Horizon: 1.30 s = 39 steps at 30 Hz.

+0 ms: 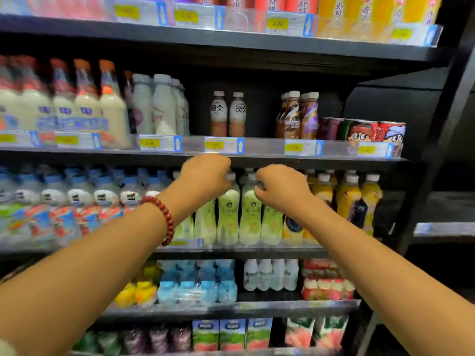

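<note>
Here, room: dark shop interior, black metal shelving unit [257, 44] stocked with drinks on every level.
Surface: third shelf [257, 249] down, clear rail along its front; yellow price tags with blue arrows on the rails.
Writing: "4.00" on a price tag [277, 23] on the top rail; "炭仌" on two brown-based bottles [218, 111] one level above the hands; other labels too blurred to read.
Neighbours: cartoon-faced cups [372, 134] at the right end of that upper level; blue-capped bottles [77, 199] left of the green row, yellow juice bottles [349, 199] right of it.
Left hand [205, 176]: red bead bracelet [162, 219] on the wrist; fingers [223, 173] curled round the white cap of a pale green bottle [228, 214], upright in the row.
Right hand [280, 188]: fingers [259, 186] curled tight on the top of a second pale green bottle [271, 227], cap hidden behind the knuckles.
Between: one untouched green bottle [250, 209] standing between the two held ones, all three side by side at the shelf front.
</note>
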Available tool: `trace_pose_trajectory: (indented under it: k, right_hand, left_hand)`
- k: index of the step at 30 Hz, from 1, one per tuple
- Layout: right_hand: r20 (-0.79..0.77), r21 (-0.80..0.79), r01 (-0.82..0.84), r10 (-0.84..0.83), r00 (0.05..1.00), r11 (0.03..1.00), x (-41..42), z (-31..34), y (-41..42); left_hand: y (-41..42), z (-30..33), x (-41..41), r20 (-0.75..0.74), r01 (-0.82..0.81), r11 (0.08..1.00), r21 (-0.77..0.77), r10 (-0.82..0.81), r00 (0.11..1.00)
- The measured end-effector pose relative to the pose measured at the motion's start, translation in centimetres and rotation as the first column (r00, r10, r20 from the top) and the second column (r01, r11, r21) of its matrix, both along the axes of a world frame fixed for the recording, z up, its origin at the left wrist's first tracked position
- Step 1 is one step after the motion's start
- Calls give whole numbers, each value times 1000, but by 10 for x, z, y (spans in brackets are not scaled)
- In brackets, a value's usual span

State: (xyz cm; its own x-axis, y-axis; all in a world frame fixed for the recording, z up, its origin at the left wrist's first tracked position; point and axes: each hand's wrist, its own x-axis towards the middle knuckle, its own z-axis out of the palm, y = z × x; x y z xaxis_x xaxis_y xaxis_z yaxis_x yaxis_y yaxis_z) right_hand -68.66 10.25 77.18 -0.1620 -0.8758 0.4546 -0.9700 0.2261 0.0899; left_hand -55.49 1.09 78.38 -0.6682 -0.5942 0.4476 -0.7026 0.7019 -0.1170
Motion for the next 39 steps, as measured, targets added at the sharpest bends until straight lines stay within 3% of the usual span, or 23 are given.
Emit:
trace_pose_trajectory:
  k: [7, 13, 21, 26, 31, 34, 39]
  right_hand:
    - [143, 315, -82, 38, 989, 946, 72, -90, 2]
    - [202, 445, -195, 114, 973, 874, 145, -156, -20]
    - [325, 588, -384, 227, 918, 712, 275, -246, -82]
    - [403, 662, -418, 176, 898, 622, 360, -310, -134]
    - [481, 731, -438, 60, 875, 524, 434, -379, -175]
    - [487, 748, -435, 32, 873, 502, 466, -419, -195]
    - [531, 759, -427, -88, 843, 492, 500, -485, -230]
  left_hand:
    - [13, -95, 101, 174, -176, 944, 278, 130, 976]
    - [7, -169, 200, 265, -338, 845, 415, 243, 933]
    - [-30, -259, 342, 336, -506, 622, 598, 378, 863]
    - [-64, -324, 438, 357, -575, 485, 659, 471, 807]
    - [-95, -401, 503, 404, -619, 429, 658, 492, 771]
    - [-110, -431, 522, 408, -584, 250, 772, 509, 758]
    - [-144, -495, 541, 393, -566, 168, 807, 562, 728]
